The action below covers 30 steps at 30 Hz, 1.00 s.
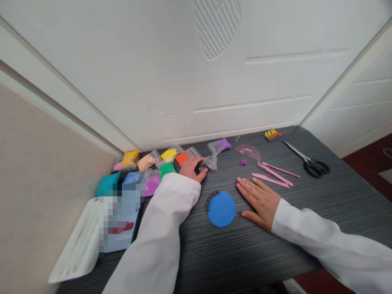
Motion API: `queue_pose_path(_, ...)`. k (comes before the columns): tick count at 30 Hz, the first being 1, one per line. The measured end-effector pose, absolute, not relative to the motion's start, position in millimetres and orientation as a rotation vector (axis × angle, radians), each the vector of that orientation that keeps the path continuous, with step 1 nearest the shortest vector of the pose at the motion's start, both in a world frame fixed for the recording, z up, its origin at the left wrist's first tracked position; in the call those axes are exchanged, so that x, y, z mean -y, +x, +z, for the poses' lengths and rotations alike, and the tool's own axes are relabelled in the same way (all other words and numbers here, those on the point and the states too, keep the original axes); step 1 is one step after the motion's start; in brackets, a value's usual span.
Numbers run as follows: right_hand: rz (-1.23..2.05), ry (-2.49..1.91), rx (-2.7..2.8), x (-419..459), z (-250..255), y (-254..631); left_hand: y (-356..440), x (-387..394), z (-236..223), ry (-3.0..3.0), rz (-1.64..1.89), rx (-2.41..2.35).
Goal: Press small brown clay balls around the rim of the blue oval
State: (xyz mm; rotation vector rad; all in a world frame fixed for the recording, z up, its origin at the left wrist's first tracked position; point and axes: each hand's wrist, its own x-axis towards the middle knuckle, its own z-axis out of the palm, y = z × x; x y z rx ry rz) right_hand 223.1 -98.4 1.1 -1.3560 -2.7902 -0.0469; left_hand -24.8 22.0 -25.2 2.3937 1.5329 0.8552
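Observation:
My left hand (192,168) reaches to the back of the table, thumb and fingers closed around the near end of a small transparent plastic bag (210,162). What the bag holds is hard to make out. My right hand (259,201) lies flat on the table, fingers stretched out, holding nothing. Between my hands is a flat blue clay disc (222,209). Several small dark clay balls (208,201) line its upper left edge. Just beyond my right fingertips are pink modelling tools (271,180) and a little purple clay lump (243,162).
Bags of coloured clay, among them a green one (167,169) and a teal one (108,183), crowd the back left. A white tray (78,241) stands at the left edge. Scissors (309,161), a pink protractor (248,151) and a small colourful piece (272,134) lie right.

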Motion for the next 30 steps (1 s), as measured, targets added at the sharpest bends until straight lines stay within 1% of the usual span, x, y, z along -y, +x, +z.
queue_pose_path(3,-0.123,-1.405,2.779,94,1,240,-25,-20,-25,2.418,0.877,-1.543)
queue_pose_path(7,-0.215,-1.413,2.732,129,-6,251,-22,-22,-27,2.401,0.921,-1.553)
queue_pose_path(10,-0.124,-1.366,2.748,145,-8,235,-22,-23,-27,2.383,0.913,-1.551)
queue_pose_path(14,-0.030,-1.413,2.772,122,-1,222,-24,-23,-27,2.392,0.874,-1.543)
queue_pose_path(17,-0.068,-1.511,2.741,110,2,237,-25,-22,-26,2.404,0.869,-1.549)
queue_pose_path(19,-0.125,-1.539,2.722,118,1,247,-25,-22,-26,2.402,0.878,-1.558)
queue_pose_path(24,-0.141,-1.419,2.745,152,-4,238,-22,-22,-27,2.357,0.892,-1.589)
queue_pose_path(28,-0.061,-1.383,2.813,131,0,226,-22,-22,-25,2.356,0.865,-1.584)
queue_pose_path(30,-0.099,-1.476,2.766,116,1,234,-22,-21,-24,2.370,0.853,-1.575)
